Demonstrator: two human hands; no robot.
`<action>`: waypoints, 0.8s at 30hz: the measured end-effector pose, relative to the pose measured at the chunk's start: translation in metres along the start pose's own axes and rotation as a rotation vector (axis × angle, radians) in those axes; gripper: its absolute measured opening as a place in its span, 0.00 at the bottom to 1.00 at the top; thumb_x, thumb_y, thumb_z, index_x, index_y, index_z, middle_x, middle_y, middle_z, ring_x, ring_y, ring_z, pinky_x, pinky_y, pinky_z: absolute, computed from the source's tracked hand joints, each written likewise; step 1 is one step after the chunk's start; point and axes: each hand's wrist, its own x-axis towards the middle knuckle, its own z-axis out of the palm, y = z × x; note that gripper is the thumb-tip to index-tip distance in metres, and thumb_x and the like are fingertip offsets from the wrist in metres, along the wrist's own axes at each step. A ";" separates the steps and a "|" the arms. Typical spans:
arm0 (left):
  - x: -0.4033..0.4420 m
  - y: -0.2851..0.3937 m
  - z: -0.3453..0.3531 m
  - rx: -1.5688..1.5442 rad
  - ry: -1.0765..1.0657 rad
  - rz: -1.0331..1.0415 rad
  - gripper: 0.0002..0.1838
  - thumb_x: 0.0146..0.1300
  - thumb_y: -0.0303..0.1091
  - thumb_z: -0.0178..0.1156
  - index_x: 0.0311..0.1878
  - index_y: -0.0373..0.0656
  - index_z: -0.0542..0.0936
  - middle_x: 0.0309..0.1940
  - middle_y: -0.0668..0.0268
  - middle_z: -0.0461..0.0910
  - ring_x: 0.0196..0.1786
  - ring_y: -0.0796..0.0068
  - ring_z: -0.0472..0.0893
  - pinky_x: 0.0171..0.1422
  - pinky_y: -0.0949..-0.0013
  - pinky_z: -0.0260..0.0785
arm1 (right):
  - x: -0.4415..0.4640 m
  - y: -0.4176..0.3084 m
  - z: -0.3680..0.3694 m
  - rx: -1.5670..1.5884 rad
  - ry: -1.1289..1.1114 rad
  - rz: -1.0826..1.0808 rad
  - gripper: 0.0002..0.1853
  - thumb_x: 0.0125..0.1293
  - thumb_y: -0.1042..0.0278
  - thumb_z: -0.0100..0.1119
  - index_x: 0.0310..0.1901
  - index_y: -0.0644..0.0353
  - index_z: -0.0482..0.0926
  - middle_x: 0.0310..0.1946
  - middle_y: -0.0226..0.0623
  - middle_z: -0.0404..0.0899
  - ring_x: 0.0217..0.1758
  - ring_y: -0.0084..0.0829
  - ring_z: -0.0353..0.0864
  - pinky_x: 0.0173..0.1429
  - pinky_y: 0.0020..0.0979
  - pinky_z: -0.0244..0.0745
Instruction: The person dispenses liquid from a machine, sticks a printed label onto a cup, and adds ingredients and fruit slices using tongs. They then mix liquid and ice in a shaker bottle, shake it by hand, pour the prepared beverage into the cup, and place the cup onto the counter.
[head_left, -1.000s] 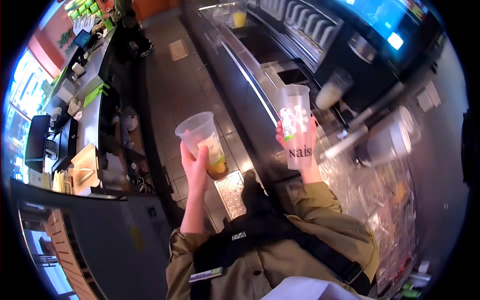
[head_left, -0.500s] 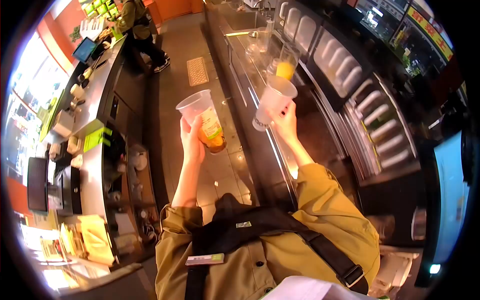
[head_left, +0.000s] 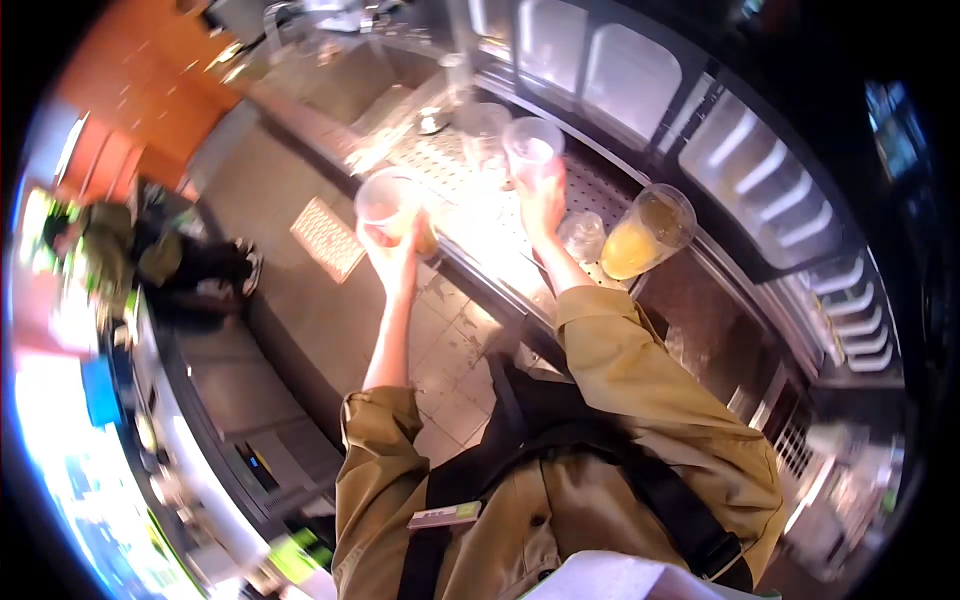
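My left hand (head_left: pixel 395 258) is wrapped round a translucent plastic cup (head_left: pixel 384 190), tilted a little, over the floor by the counter's edge. In the glare its label and the amber contents seen earlier are hard to make out. Farther right, my right hand (head_left: pixel 542 205) grips a second translucent cup (head_left: pixel 533 140) above the perforated metal counter (head_left: pixel 435 165). A clear pitcher with yellow liquid (head_left: pixel 640 240) stands right of that forearm, beside a small clear container (head_left: pixel 582 235). Just left of the right-hand cup is a large clear container (head_left: pixel 483 130).
At the left, a person (head_left: pixel 150 250) in an olive top stands by the opposite counter (head_left: pixel 235 375). A perforated mat (head_left: pixel 327 238) lies on the floor. Dark-framed units with pale panels (head_left: pixel 630 80) line the back of my counter, and a tap (head_left: pixel 272 25) is at the far end.
My view has swung right toward the counter. Both hands, still holding their cups, are now nearer its perforated section, and the yellow pitcher appears closer, right of my right forearm.
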 end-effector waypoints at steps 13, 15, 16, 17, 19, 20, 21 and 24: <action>0.164 -0.157 0.034 0.905 -0.151 -0.006 0.35 0.50 0.49 0.66 0.52 0.30 0.67 0.40 0.49 0.76 0.38 0.60 0.77 0.41 0.58 0.72 | -0.193 0.023 -0.228 -0.434 0.325 0.228 0.24 0.56 0.69 0.60 0.54 0.59 0.65 0.45 0.42 0.71 0.42 0.39 0.76 0.44 0.34 0.72; 0.148 -0.143 0.049 0.639 -0.065 0.017 0.41 0.48 0.47 0.69 0.55 0.29 0.60 0.49 0.44 0.66 0.46 0.58 0.71 0.49 0.58 0.70 | -0.211 0.037 -0.314 -0.559 0.695 0.381 0.24 0.54 0.68 0.61 0.53 0.59 0.66 0.45 0.41 0.71 0.41 0.38 0.75 0.44 0.33 0.71; 0.139 -0.136 0.057 0.474 0.002 -0.046 0.42 0.47 0.45 0.71 0.54 0.28 0.58 0.56 0.41 0.57 0.55 0.58 0.65 0.56 0.57 0.66 | -0.228 0.065 -0.363 -0.793 0.878 0.304 0.24 0.53 0.66 0.62 0.52 0.60 0.67 0.47 0.43 0.70 0.43 0.38 0.74 0.44 0.33 0.71; 0.142 -0.163 0.039 0.632 0.157 0.044 0.45 0.46 0.44 0.71 0.56 0.26 0.56 0.58 0.41 0.56 0.57 0.58 0.64 0.58 0.58 0.64 | -0.246 0.080 -0.417 -0.936 0.978 0.506 0.25 0.53 0.64 0.62 0.51 0.61 0.67 0.47 0.44 0.70 0.45 0.39 0.73 0.47 0.34 0.70; 0.126 -0.175 0.023 0.768 0.428 0.237 0.46 0.46 0.43 0.71 0.57 0.25 0.55 0.57 0.43 0.57 0.57 0.59 0.64 0.60 0.59 0.63 | -0.268 0.082 -0.508 -1.052 1.249 0.441 0.27 0.54 0.60 0.61 0.53 0.63 0.66 0.46 0.48 0.69 0.48 0.45 0.70 0.53 0.39 0.66; 0.089 -0.143 0.042 0.658 0.460 0.365 0.44 0.47 0.43 0.70 0.57 0.25 0.55 0.55 0.44 0.59 0.55 0.59 0.65 0.59 0.60 0.64 | -0.282 0.092 -0.561 -1.215 1.255 0.338 0.30 0.53 0.56 0.61 0.55 0.63 0.64 0.48 0.51 0.67 0.49 0.47 0.70 0.54 0.40 0.66; 0.056 -0.115 0.057 0.644 0.471 0.365 0.44 0.47 0.43 0.70 0.57 0.25 0.55 0.55 0.44 0.59 0.55 0.59 0.65 0.59 0.60 0.64 | -0.283 0.084 -0.603 -1.232 1.305 0.494 0.34 0.52 0.53 0.63 0.56 0.64 0.62 0.49 0.53 0.65 0.51 0.49 0.69 0.55 0.41 0.65; -0.062 -0.029 0.097 0.124 0.322 0.530 0.38 0.53 0.41 0.66 0.57 0.27 0.57 0.49 0.49 0.66 0.48 0.61 0.69 0.54 0.62 0.66 | -0.264 0.080 -0.719 -1.518 1.269 0.457 0.47 0.45 0.42 0.66 0.61 0.61 0.57 0.55 0.58 0.61 0.54 0.55 0.68 0.55 0.44 0.66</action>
